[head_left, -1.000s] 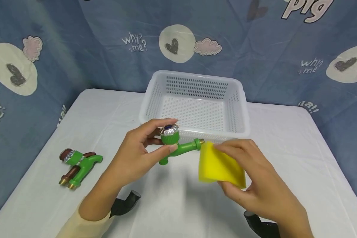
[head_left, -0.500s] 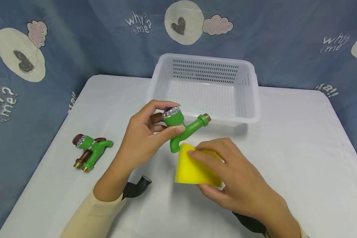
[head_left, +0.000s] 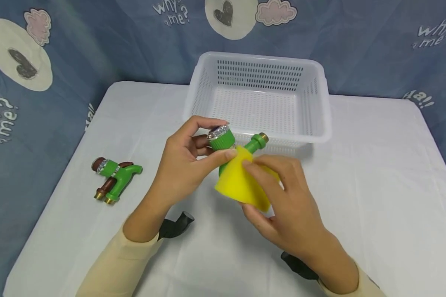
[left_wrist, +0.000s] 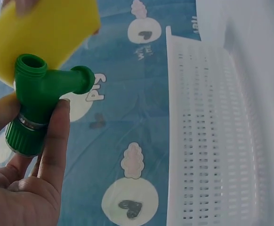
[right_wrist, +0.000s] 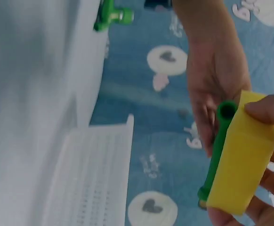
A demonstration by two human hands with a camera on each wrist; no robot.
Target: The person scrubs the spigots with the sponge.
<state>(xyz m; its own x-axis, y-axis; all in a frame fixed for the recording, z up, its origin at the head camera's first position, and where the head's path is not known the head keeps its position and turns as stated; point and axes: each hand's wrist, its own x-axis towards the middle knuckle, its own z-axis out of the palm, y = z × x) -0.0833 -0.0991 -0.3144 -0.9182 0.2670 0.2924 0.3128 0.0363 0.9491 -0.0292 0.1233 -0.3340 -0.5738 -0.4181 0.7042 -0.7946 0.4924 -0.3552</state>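
Observation:
In the head view my left hand (head_left: 183, 165) grips a green faucet (head_left: 258, 142) by its ribbed knob, thumb in front and fingers behind. The knob has a silvery cap, and the outlet end shows brass thread. My right hand (head_left: 293, 202) pinches a yellow sponge (head_left: 241, 181) between thumb and fingers. The sponge lies against the faucet's body and covers much of it. In the left wrist view the faucet (left_wrist: 40, 89) is held with its open spout upward, the sponge (left_wrist: 47, 33) behind it. The right wrist view shows the sponge (right_wrist: 243, 160) alongside the faucet's pipe (right_wrist: 214, 162).
A white perforated basket (head_left: 260, 99) stands at the back of the white-covered table (head_left: 379, 185). To the left lies another faucet (head_left: 120, 181), green with brown parts and brass ends. Black curved pieces (head_left: 176, 225) sit at both wrists. A blue patterned cloth (head_left: 134, 41) hangs behind.
My right hand has carried the sponge leftward and up, from beside the brass end to the spout and then onto the faucet's body. The left hand has tilted the faucet. The head view has shifted.

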